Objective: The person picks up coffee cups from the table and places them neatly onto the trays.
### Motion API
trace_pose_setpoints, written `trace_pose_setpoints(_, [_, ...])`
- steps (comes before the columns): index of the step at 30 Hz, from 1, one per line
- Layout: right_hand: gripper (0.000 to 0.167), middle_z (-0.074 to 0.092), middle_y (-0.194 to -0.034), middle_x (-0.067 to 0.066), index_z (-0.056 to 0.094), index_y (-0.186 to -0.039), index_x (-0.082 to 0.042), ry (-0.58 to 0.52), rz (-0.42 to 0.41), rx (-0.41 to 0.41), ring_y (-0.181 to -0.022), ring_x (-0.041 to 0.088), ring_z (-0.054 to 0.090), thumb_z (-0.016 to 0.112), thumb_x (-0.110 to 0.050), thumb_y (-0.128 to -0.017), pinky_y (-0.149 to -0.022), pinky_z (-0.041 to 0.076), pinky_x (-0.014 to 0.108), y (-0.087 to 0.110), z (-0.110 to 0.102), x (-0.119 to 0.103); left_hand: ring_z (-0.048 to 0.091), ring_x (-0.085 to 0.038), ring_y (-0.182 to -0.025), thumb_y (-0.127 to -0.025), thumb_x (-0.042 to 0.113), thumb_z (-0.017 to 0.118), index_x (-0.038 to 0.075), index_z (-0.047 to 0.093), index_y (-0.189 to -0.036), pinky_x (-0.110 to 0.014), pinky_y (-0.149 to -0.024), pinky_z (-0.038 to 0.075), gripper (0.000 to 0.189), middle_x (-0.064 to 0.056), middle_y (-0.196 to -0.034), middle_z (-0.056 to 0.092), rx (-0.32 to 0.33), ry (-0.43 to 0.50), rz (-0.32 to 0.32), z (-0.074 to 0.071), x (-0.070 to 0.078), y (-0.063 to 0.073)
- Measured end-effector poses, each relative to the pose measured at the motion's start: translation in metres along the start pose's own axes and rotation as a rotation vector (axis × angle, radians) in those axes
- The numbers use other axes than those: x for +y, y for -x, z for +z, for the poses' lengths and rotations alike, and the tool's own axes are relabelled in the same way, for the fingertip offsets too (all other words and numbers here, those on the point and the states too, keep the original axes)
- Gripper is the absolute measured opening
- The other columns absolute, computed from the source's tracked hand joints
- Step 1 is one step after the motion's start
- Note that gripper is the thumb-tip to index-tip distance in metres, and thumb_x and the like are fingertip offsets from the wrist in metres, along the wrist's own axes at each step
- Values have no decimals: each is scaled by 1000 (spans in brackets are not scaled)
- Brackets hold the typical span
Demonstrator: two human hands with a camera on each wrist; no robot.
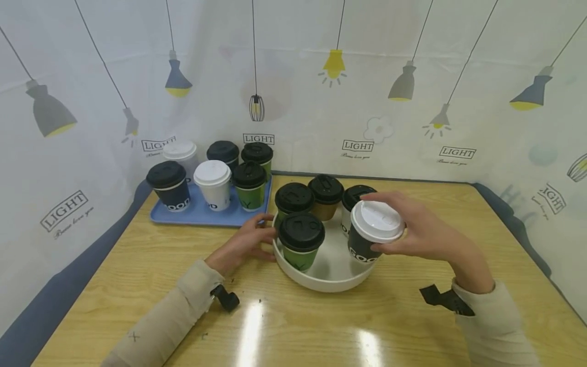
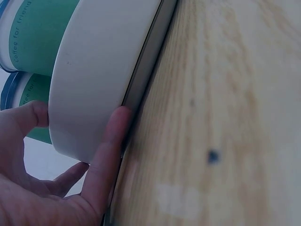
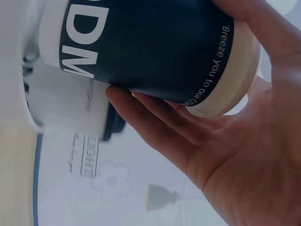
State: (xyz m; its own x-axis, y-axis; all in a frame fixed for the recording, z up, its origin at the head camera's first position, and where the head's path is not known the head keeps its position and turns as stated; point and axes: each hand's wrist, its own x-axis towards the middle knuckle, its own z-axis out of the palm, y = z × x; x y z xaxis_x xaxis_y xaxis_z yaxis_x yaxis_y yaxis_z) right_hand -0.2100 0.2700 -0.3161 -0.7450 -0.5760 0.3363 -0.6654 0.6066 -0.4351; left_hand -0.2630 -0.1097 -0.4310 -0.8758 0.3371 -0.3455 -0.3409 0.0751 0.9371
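Observation:
My right hand [image 1: 424, 232] grips a dark paper coffee cup [image 3: 155, 47] with a white lid [image 1: 378, 220]; thumb and fingers lie on opposite sides. That cup is at the right side of a round white tray [image 1: 327, 286]; whether its base touches the tray I cannot tell. Against the tray's left outer wall rest the fingers of my left hand [image 1: 249, 239], spread rather than curled. Inside the tray are a green cup [image 1: 300, 257] at the front, another green-sided one behind it, a brown cup [image 1: 326, 210] and a white cup [image 1: 345, 219], all black-lidded.
A blue rectangular tray [image 1: 206, 218] at the back left carries several lidded cups, among them a white cup [image 1: 215, 196] and a dark cup [image 1: 174, 196]. Wooden table [image 1: 183, 265] lies beneath everything. A lamp-printed curtain [image 1: 302, 112] hangs along the back and sides.

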Motion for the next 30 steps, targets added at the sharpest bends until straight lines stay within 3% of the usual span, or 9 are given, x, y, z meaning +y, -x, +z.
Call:
trace_pose_setpoints(7, [89, 62, -134, 6, 50, -150, -21, 10, -3, -92, -113, 22, 62, 94, -30, -73, -87, 59, 40, -9, 18, -10, 65, -26, -104, -100, 14, 58, 10, 34, -156, -46, -81, 67, 61, -21, -136, 53, -10, 14, 7, -1, 0, -1])
trace_pose_setpoints(15, [88, 64, -125, 8, 49, -151, -28, 42, 61, -168, -105, 24, 64, 92, -40, -75, -82, 59, 39, -13, 34, -13, 66, -26, -104, -101, 15, 58, 9, 33, -156, -45, -79, 67, 61, -22, -139, 51, -16, 11, 20, -2, -1, -1])
trace_pose_setpoints(30, [96, 64, -126, 17, 42, -154, -28, 84, 149, -241, -106, 32, 65, 93, -44, -74, -82, 61, 46, -14, 44, -17, 63, -29, -111, -103, 18, 57, 13, 31, -158, -46, -83, 66, 61, -21, -147, 44, -26, 13, 4, -3, -2, 0])
